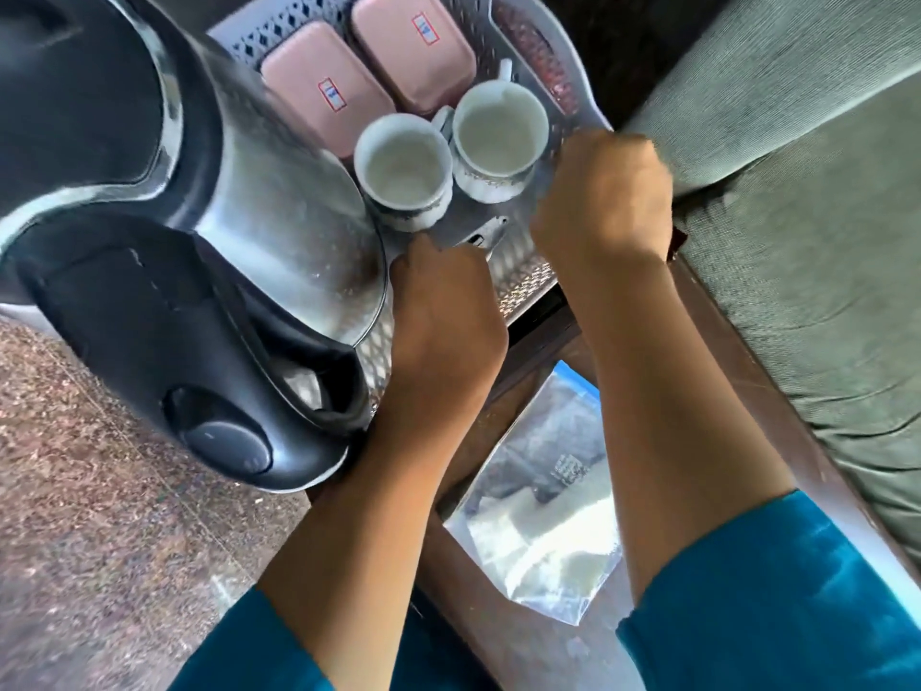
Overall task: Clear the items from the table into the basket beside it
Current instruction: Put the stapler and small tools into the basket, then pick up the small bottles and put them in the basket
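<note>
A white perforated plastic basket fills the upper middle of the head view. Inside it stand two white cups, two pink lidded boxes and a large steel electric kettle with a black handle and lid, lying tilted at the left. My left hand grips the basket's near rim beside the kettle. My right hand is closed on the basket's right rim next to the cups. The image is motion-blurred.
A dark wooden table lies under my arms with a clear plastic bag on it. A grey-green cushioned sofa runs along the right. Speckled stone floor is at the left.
</note>
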The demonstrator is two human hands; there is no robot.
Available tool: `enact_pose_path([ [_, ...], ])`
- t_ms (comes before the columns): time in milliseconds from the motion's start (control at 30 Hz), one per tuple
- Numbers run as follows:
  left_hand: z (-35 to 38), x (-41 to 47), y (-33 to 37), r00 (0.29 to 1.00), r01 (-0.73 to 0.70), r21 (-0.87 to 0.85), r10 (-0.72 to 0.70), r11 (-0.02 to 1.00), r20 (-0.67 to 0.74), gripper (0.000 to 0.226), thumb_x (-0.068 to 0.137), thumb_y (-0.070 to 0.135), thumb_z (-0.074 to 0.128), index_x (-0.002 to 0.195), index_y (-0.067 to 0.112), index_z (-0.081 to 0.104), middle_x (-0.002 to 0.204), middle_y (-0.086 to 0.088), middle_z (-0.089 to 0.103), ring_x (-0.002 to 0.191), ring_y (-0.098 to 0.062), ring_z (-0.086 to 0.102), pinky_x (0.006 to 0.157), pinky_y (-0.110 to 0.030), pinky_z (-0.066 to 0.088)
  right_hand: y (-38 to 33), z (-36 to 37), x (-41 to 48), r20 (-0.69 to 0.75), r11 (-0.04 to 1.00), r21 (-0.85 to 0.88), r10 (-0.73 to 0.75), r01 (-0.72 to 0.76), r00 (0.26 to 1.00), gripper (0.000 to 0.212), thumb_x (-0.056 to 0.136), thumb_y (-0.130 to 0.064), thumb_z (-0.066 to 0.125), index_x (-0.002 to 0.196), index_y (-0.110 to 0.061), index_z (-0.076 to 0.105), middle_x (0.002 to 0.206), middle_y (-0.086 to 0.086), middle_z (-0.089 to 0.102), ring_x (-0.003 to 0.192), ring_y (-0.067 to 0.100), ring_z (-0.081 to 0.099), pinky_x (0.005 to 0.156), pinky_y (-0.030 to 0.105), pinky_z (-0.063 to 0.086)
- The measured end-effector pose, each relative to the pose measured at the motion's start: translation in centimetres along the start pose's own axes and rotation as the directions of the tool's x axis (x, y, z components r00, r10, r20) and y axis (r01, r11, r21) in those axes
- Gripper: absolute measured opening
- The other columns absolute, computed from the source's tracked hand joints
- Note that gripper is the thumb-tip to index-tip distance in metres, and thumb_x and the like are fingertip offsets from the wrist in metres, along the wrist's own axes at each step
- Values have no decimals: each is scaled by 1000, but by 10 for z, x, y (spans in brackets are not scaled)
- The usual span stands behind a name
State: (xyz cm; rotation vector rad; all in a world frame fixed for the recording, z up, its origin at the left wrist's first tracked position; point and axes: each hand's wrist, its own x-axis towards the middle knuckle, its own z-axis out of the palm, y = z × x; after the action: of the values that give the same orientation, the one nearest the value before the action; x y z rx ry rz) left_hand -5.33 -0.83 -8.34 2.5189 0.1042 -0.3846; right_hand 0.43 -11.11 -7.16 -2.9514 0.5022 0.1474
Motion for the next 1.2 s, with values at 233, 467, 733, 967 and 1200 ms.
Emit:
enact_pose_path([
  [233, 4, -4, 2, 997, -77, 76, 79, 994, -26, 31, 75, -5, 39, 95, 3, 61, 107, -20, 58, 109, -32, 47, 88, -30, 32, -11, 7, 2, 24, 993, -115, -6, 9, 1000, 24, 84, -14, 60, 107, -8, 60, 103, 12, 66, 95, 35, 63, 56, 34, 38],
  [467, 7, -11, 31, 937, -332, 3, 330, 943, -111, 22, 78, 5, 46, 96, -2, 57, 103, -23, 58, 97, -38, 51, 78, -38, 37, 26, -5, -45, -254, 946, 314, 0, 82, 967, 22, 81, -19, 49, 96, -15, 63, 93, 11, 65, 86, 35, 59, 60, 31, 37],
  [733, 78, -101, 84, 766, -627, 28, 608, 779, 209, 31, 82, 10, 48, 110, 0, 57, 116, -21, 56, 122, -41, 43, 108, -42, 30, 144, -11, -160, -171, 755, 577, 485, -312, 858, 12, 80, -17, 57, 87, -13, 66, 85, 8, 66, 79, 29, 60, 65, 36, 44],
  [967, 149, -221, 149, 482, -786, -200, 783, 585, 394, 24, 77, 8, 50, 99, 7, 59, 95, -17, 60, 86, -37, 55, 69, -43, 42, 258, -30, -273, -206, 646, 538, 724, -542, 659, 20, 79, -14, 53, 94, -16, 66, 92, 4, 67, 83, 27, 59, 66, 39, 45],
  [1200, 220, -350, 193, 172, -838, -381, 853, 390, 493, 30, 79, 3, 55, 110, 5, 54, 103, -15, 60, 89, -26, 55, 67, -31, 39, 363, -26, -402, -322, 445, 590, 895, -674, 309, 16, 77, -15, 52, 86, -17, 65, 86, 3, 67, 78, 24, 59, 63, 35, 41],
])
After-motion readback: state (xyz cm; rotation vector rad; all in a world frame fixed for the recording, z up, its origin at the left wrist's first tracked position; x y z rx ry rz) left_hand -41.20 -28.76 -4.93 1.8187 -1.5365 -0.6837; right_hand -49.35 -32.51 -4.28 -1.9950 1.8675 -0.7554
